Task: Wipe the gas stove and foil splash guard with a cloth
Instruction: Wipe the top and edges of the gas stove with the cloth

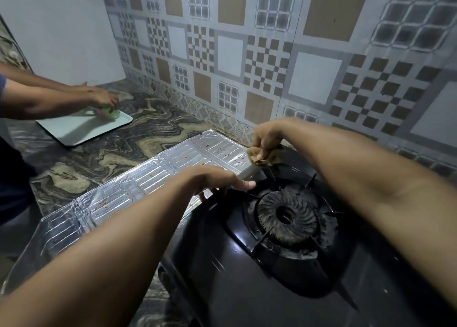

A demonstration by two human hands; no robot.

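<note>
A single head-worn wide-angle camera looks forward and steeply down from close above the gas stove [284, 240], facing the tiled wall [272, 55] behind it; the desk [111, 148] extends leftward.

one gas stove [284, 277] with one burner [288, 215] in view, one foil splash guard [138, 185], one brown cloth [259, 156]. the wearer's two hands: left hand [217, 179], right hand [268, 135]. a second person's two hands [103, 97], one pale tray [81, 129], one green item [111, 113], one marbled counter [138, 136].
</note>
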